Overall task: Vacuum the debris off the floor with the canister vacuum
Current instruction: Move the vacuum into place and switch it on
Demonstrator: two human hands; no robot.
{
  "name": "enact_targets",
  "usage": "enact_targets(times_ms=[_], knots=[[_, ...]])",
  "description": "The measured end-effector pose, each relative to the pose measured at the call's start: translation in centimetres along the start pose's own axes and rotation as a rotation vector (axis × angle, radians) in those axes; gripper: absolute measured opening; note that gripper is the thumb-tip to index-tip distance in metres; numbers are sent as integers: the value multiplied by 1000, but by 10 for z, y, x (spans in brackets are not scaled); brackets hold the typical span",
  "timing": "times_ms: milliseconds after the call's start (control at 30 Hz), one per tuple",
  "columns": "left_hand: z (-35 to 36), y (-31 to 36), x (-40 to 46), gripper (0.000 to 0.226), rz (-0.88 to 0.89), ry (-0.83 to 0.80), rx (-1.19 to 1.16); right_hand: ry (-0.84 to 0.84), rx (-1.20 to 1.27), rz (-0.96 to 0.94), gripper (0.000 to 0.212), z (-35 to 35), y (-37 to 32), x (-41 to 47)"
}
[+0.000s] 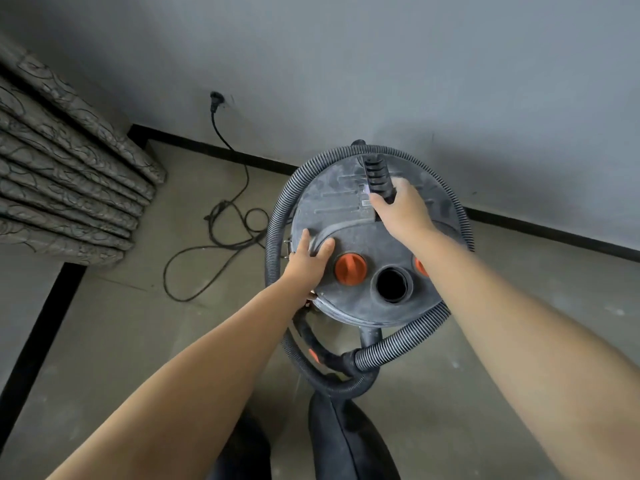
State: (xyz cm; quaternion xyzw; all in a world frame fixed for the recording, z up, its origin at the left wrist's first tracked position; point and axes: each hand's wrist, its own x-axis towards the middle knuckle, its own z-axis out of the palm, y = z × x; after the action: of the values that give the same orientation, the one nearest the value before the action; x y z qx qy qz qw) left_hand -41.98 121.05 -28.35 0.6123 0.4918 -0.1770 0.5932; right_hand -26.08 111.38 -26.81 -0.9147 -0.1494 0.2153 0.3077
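A dusty grey canister vacuum [349, 209] stands on the floor by the wall, seen from above. Its lid has two orange caps [350, 268] and an open round port [392, 284]. A ribbed grey hose [277, 216] loops around the canister and down to a black floor nozzle [346, 441] near my feet. My right hand [401, 209] grips the black ribbed carry handle [375, 173] on top. My left hand [308, 258] rests with straight fingers on the lid's left edge, beside the orange cap.
The black power cord [221, 233] lies coiled on the beige floor left of the vacuum, its plug [215, 100] in a wall socket. Patterned grey curtains [65, 168] hang at the left. A black skirting strip [554, 233] runs along the grey wall.
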Motion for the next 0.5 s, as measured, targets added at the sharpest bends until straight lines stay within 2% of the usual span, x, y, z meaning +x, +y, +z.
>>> enact_targets(times_ms=[33, 100, 133, 167, 267, 367, 500], knots=[[-5, -5, -1, 76, 21, -3, -32, 94, 39, -102, 11, -5, 2, -17], [-16, -18, -5, 70, 52, -5, -77, 304, 74, -325, 10, -14, 11, -59], [-20, -24, -8, 65, 60, -14, -86, 340, 63, -441, 11, -15, 19, -85], [-24, -29, -10, 60, 70, -26, -84, 304, 34, -525, 13, -12, 26, -112], [-31, -38, -13, 49, 108, -70, -37, -31, -188, -612, 15, 28, 61, -186], [-32, -40, -10, 48, 141, -77, 13, -508, -597, -415, 20, 81, 103, -206], [-31, -44, -2, 50, 186, -76, 149, -712, -980, -292, 44, 129, 138, -179]])
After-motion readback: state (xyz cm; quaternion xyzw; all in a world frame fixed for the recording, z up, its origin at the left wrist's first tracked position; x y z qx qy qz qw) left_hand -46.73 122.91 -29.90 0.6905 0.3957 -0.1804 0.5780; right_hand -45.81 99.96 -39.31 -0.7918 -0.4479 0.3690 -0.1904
